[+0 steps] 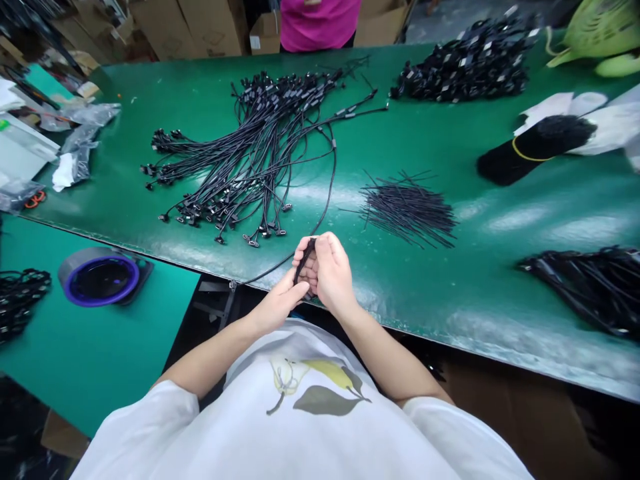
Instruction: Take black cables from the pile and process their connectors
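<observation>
A bundled black cable (305, 260) lies in my hands near the table's front edge. My left hand (287, 293) wraps round it from below, thumb pressed along it. Against the cable's upper end my right hand (336, 272) is closed, its thumb on top; part of the bundle is hidden by the fingers. A loose black cable (330, 190) runs from the pile to my hands, and a connector end sticks out to the left. Beyond them spreads a large heap of black cables (260, 147) with plugs. To the right lies a loose pile of thin black ties (410, 210).
A banded black bundle (515, 157) and bagged black cables (595, 287) lie at right. More cables (470, 63) are heaped at the back. A tape roll (103, 277) sits on the lower left table. A person in a pink top (320, 23) stands opposite.
</observation>
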`<state>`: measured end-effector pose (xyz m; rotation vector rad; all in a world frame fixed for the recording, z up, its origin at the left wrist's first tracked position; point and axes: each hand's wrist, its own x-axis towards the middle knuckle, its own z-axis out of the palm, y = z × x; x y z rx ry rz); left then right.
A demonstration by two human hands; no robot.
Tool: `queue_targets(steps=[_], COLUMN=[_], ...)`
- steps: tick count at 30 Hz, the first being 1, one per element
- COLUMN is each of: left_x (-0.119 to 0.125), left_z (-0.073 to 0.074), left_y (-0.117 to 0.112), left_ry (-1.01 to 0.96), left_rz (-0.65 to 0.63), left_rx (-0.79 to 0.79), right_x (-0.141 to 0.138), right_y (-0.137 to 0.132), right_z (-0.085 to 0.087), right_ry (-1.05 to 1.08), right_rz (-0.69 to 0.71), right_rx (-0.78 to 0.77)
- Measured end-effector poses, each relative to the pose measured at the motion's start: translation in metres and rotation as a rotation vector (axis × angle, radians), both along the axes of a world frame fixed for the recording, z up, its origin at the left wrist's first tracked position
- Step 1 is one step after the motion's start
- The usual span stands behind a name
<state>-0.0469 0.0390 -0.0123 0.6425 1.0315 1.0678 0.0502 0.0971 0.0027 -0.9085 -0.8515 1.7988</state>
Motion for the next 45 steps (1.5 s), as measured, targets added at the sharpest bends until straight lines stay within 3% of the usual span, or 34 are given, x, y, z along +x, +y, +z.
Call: queue_targets(steps=[2, 4, 6, 8, 11, 13, 14, 19, 23, 26, 29, 33, 35, 38, 41, 45], left_x=[0.001, 0.002, 0.001, -0.001, -0.006, -0.007, -0.007, -0.002, 0.003, 0.011, 0.013, 0.006, 0.001, -0.002, 0.002, 0.007], left_z=[0.0, -0.003, -0.007, -0.01, -0.01, -0.009, -0.009, -0.008, 0.002, 0.009, 0.009, 0.003, 0.0, -0.001, -0.001, 0.002], left_y=[-0.002, -0.002, -0.001, -0.001, -0.003, -0.005, -0.006, -0.004, -0.001, -0.002, 0.002, 0.018, 0.027, 0.035, 0.037, 0.035], left_ry=[-0.032, -0.058, -0.053, 0.018, 0.195, 0.213, 0.179, -0.033, -0.232, -0.359, -0.375, -0.354, -0.328, -0.284, -0.274, -0.25], left_rz=[-0.005, -0.023, -0.086, -0.19, -0.325, -0.387, -0.402, -0.362, -0.411, -0.306, -0.171, 0.093, 0.243, 0.315, 0.342, 0.406], left_rx=[-0.1, -0.14, -0.095, -0.005, 0.091, 0.087, 0.07, -0.03, -0.169, -0.23, -0.28, -0.201, -0.15, -0.171, -0.16, -0.104], right_x=[-0.001, -0.002, -0.002, -0.001, 0.008, 0.014, 0.017, 0.023, 0.026, 0.029, 0.032, 0.04, 0.042, 0.039, 0.035, 0.033], right_y=[0.002, 0.001, 0.0, 0.002, 0.011, 0.017, 0.019, 0.013, 0.012, 0.018, 0.022, 0.009, -0.004, -0.016, -0.015, -0.009], right_z=[-0.005, -0.008, -0.01, -0.008, -0.003, -0.001, 0.001, 0.005, 0.008, 0.005, -0.003, -0.022, -0.033, -0.046, -0.048, -0.039], right_ry=[0.0, -0.018, 0.001, 0.063, 0.157, 0.193, 0.204, 0.178, 0.214, 0.208, 0.063, -0.435, -0.67, -0.92, -1.04, -0.941], right_rz=[0.018, 0.006, -0.023, 0.003, 0.311, 0.508, 0.539, 0.36, 0.432, 0.408, 0.283, 0.023, 0.055, 0.158, 0.14, 0.109], right_rx=[0.001, 0.101, 0.189, 0.174, -0.025, -0.127, -0.143, -0.038, 0.027, 0.049, 0.134, 0.561, 0.807, 1.036, 1.094, 1.089])
